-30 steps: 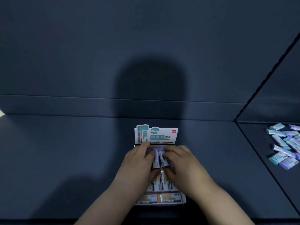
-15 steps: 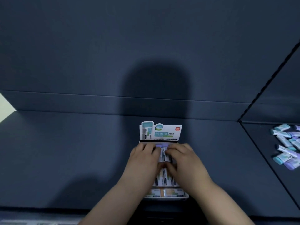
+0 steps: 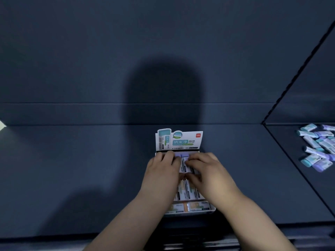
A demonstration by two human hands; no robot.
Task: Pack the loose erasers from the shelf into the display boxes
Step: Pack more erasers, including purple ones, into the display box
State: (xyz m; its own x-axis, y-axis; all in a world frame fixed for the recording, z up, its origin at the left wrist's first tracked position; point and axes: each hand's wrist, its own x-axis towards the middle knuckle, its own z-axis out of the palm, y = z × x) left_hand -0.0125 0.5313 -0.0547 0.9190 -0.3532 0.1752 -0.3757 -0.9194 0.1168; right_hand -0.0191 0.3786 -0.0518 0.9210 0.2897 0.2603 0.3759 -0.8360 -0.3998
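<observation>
A white display box (image 3: 193, 212) with an upright printed header card (image 3: 179, 140) stands on the dark shelf in front of me. Rows of wrapped erasers (image 3: 188, 193) fill it. My left hand (image 3: 161, 173) and my right hand (image 3: 208, 174) lie side by side over the back row. Their fingertips reach the far ends and their thumbs meet at the near ends of a few purple-tipped erasers (image 3: 184, 164), pinching them down into the row. Loose teal and purple erasers (image 3: 319, 147) lie in a pile on the neighbouring shelf section at the right.
The dark back wall (image 3: 163, 51) rises just behind the box. A black divider line (image 3: 290, 160) runs diagonally between this shelf section and the one with the loose pile. The shelf's front edge (image 3: 54, 238) runs along the bottom of the view.
The erasers held tilted above the back row a second ago now lie lower, level with the row. Both hands have moved slightly forward toward the header card.
</observation>
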